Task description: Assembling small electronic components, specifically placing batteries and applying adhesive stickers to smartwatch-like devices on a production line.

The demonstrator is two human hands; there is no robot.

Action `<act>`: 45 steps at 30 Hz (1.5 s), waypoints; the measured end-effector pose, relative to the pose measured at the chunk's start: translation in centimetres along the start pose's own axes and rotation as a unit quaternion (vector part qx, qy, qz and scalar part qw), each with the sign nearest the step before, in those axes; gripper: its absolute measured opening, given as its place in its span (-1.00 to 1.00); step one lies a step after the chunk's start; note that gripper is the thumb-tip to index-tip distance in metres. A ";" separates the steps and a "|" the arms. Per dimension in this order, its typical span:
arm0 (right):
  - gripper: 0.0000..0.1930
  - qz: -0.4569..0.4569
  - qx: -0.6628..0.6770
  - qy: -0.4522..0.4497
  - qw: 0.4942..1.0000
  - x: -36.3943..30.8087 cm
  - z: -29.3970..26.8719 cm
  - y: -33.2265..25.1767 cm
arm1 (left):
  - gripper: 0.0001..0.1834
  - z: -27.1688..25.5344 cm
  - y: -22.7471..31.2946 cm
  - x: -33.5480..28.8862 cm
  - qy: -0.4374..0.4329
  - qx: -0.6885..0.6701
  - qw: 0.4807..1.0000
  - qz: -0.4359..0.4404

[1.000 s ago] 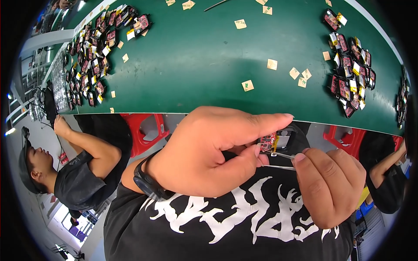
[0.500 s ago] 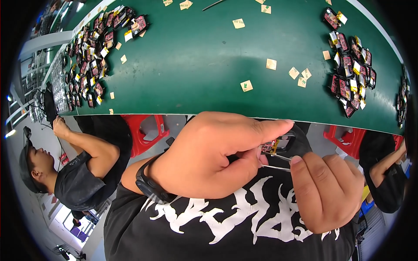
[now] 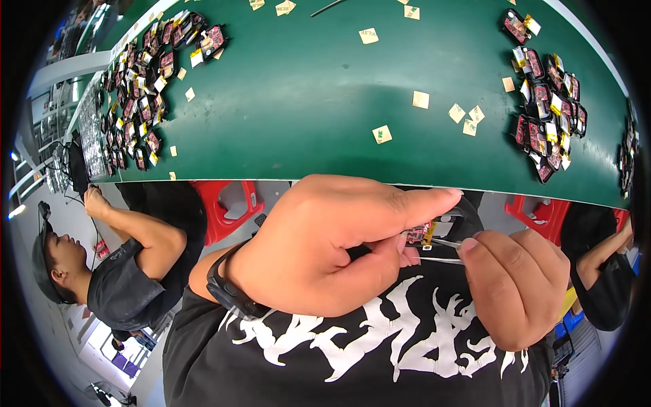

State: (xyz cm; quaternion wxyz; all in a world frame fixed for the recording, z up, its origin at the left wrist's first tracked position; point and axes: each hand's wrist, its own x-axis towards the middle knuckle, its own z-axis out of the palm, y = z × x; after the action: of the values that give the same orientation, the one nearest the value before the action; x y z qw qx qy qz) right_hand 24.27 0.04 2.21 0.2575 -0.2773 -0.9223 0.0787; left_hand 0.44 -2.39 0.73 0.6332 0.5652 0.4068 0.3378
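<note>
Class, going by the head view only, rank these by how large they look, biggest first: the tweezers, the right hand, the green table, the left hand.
1. Green table
2. Left hand
3. Right hand
4. Tweezers, visible part only

Nearness to the camera may enlarge the hands.

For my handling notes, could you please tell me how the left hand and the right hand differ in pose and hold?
The left hand grips the device, while the right hand holds the tweezers.
The left hand has one finger stretched out; the right hand has its visible fingers curled.
Both are bare.
</note>
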 end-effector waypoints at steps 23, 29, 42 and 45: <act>-0.73 -0.095 0.105 -0.041 0.989 -0.5 -0.2 1.6 | -0.40 0.0 -0.4 -0.5 -0.039 -0.008 0.999 0.005; -0.73 -0.060 0.058 -0.013 0.996 -0.7 -0.2 0.7 | -0.40 0.2 -0.4 -0.5 -0.022 -0.019 0.999 0.018; -0.68 -0.039 0.107 -0.001 0.993 -1.5 -0.2 0.7 | -0.40 0.4 -0.3 -0.5 -0.027 -0.017 0.999 0.020; -0.70 -0.062 0.117 -0.043 0.990 -1.4 -0.5 1.1 | -0.39 0.3 -0.2 -0.6 -0.038 -0.007 0.999 0.007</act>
State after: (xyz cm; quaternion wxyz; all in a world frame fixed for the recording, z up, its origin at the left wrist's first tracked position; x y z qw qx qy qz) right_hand 26.01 0.17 1.77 0.2528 -0.1841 -0.9323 0.1817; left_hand 0.48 -3.06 0.57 0.6499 0.5759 0.3758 0.3238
